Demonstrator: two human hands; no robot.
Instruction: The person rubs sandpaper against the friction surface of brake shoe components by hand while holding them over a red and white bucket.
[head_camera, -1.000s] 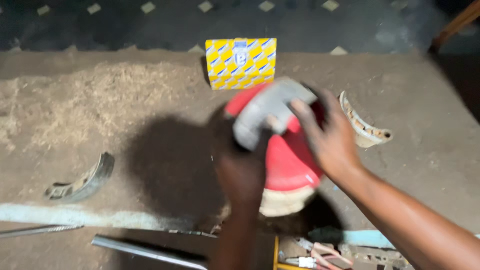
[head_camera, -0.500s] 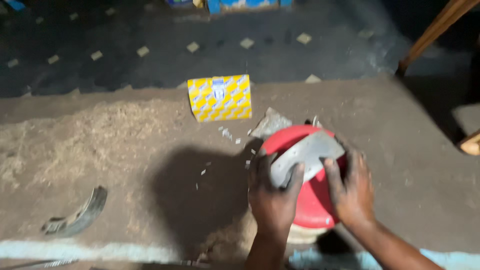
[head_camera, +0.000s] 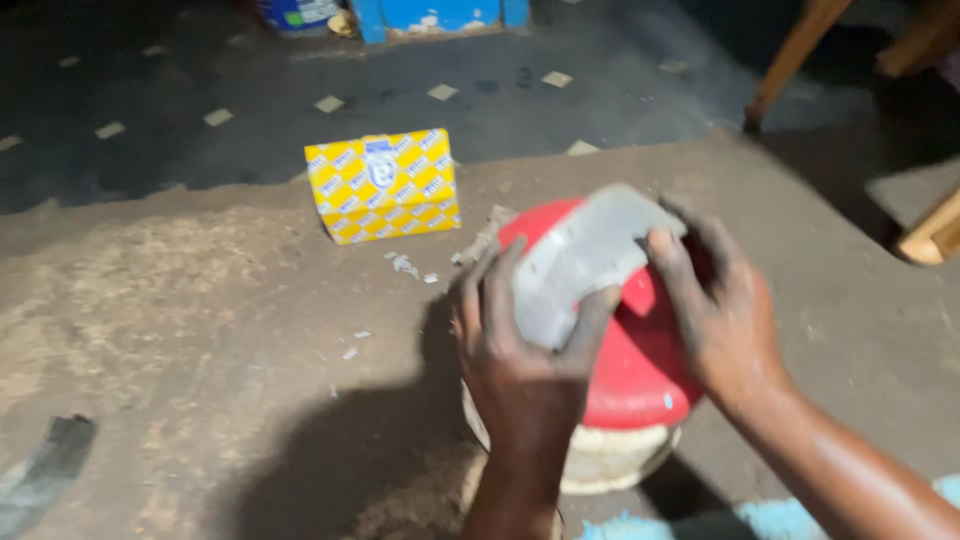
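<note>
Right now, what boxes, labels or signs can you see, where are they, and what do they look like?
Yellow box: stands at the far edge of the dusty surface, left of the hands; rectangular, yellow-and-white checks, a small blue-and-white label on its front.
Blue container: on the dark floor, top edge; boxy, partly cut off.

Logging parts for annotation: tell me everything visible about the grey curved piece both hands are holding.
The grey curved piece is a thick, arc-shaped slab with a dull, dusty, matte surface, possibly a lining material. Its broad face is turned up toward the camera, tilted up to the right. It sits over the red domed object, though actual contact is unclear. The left hand grips its lower end, thumb on the face; the right hand presses its upper right end with its fingertips.
</note>
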